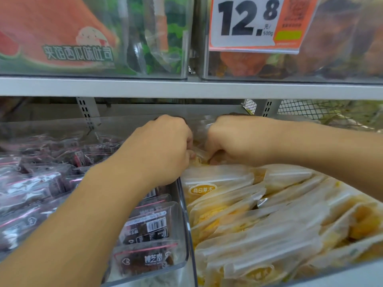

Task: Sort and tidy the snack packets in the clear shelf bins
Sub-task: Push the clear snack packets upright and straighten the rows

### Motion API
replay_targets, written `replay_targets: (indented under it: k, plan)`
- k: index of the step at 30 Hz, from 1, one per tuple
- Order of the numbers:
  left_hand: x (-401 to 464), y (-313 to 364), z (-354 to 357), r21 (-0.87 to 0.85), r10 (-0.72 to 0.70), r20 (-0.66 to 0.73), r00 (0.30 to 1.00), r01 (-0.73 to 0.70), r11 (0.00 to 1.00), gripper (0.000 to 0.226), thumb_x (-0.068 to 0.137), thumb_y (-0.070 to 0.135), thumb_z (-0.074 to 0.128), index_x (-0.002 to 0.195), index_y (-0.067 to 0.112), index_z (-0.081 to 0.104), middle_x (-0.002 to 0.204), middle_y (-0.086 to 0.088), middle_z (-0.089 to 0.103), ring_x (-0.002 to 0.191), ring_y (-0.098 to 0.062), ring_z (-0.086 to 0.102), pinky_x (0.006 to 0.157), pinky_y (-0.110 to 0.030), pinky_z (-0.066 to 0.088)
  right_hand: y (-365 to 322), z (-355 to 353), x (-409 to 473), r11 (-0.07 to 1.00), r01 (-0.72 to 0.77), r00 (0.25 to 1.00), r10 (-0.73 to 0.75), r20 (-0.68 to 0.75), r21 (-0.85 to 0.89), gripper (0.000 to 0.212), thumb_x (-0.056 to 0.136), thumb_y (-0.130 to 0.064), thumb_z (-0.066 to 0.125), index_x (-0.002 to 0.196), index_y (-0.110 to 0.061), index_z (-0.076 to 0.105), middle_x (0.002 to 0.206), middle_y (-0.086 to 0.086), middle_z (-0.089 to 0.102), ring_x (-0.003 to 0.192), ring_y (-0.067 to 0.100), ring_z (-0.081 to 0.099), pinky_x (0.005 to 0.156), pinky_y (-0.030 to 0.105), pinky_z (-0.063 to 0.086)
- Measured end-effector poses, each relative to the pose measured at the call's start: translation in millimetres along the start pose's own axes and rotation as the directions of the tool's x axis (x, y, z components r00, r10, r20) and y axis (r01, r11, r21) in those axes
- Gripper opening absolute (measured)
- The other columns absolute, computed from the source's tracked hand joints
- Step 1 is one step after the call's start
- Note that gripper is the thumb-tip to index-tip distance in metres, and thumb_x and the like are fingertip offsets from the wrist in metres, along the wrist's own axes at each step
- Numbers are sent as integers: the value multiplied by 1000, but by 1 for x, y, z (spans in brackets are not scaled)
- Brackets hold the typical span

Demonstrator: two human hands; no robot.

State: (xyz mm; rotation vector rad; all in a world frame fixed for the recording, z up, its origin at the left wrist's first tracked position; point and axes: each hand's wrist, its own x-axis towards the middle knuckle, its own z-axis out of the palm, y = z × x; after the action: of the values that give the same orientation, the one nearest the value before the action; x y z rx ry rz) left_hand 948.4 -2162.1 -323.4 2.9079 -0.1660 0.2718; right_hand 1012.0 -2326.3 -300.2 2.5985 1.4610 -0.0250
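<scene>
Both my hands reach into the back of the right clear bin (pixel 187 206), which is full of yellow-and-white snack packets (pixel 259 220). My left hand (pixel 163 150) and my right hand (pixel 230 141) are side by side, fingers curled on a clear-wrapped yellow packet (pixel 199 151) between them at the bin's rear. Much of that packet is hidden by my fingers. The left clear bin (pixel 182 261) holds dark purple packets (pixel 147 230) with barcodes; my left forearm crosses above them.
A grey shelf board (pixel 186 88) runs just above my hands. On it stand upper bins with a watermelon-print packet (pixel 62 42) and a 12.8 price tag (pixel 255 23). A wire mesh (pixel 300 108) sits behind on the right.
</scene>
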Motion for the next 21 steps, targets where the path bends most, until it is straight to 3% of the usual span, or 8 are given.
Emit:
replay_targets:
  k: [3,6,9,12,14,17,19,21]
  plan:
    - [2,-4,2,-36,30,-7,1000,-30,999,22,88,41,70,71,28,63,85,8,63,81,-22,60,75,-38,52,2,8,-7,996,32,994,-41,-102,-87,14,89,-21,62,93,-17,74,76,8,67,67,28,57,59,37,47]
    - [4,-5,1,-54,69,3,998,-68,996,22,89,39,71,70,29,66,80,11,61,77,-17,59,75,-38,53,5,9,-11,1000,10,994,-11,-109,-14,14,95,-28,62,100,-21,73,78,1,67,67,20,52,62,32,43]
    - [7,-7,-1,-34,74,47,996,-73,997,33,87,50,69,68,23,68,68,7,57,67,-9,52,66,-35,49,7,9,-2,995,-96,994,97,-48,22,23,94,-39,65,89,-18,69,63,-6,53,59,13,48,60,30,39]
    - [11,0,-1,-42,28,45,999,-26,999,55,75,67,69,54,16,61,54,2,53,58,-15,53,55,-33,44,15,9,1,973,-170,985,167,28,154,38,89,-48,69,73,-13,68,58,0,62,53,13,51,54,28,43]
    - [13,9,0,30,-20,13,1000,20,999,65,72,74,67,50,14,54,51,2,50,57,-17,52,51,-29,35,21,4,-7,944,-197,978,171,118,263,30,87,-41,73,71,-16,69,62,-1,66,54,9,52,56,26,46]
    - [18,21,1,120,-16,-61,998,23,992,69,60,85,65,58,17,59,64,4,58,66,-17,56,54,-30,38,27,0,-26,890,-181,977,113,181,419,4,82,-27,81,83,-24,77,76,-10,73,66,4,63,69,20,52]
    - [25,25,3,65,64,-89,994,-58,996,62,54,83,69,69,23,64,79,8,62,78,-16,59,65,-32,48,30,7,-31,876,-160,986,124,107,455,4,82,-20,79,85,-23,79,73,-9,73,61,3,62,65,18,51]
    - [32,33,6,-17,114,-11,993,-115,993,59,53,80,72,81,28,69,101,8,65,93,-17,62,78,-37,55,32,15,-28,871,-162,986,165,36,464,5,82,-15,75,81,-18,79,69,-3,72,56,8,56,60,18,48]
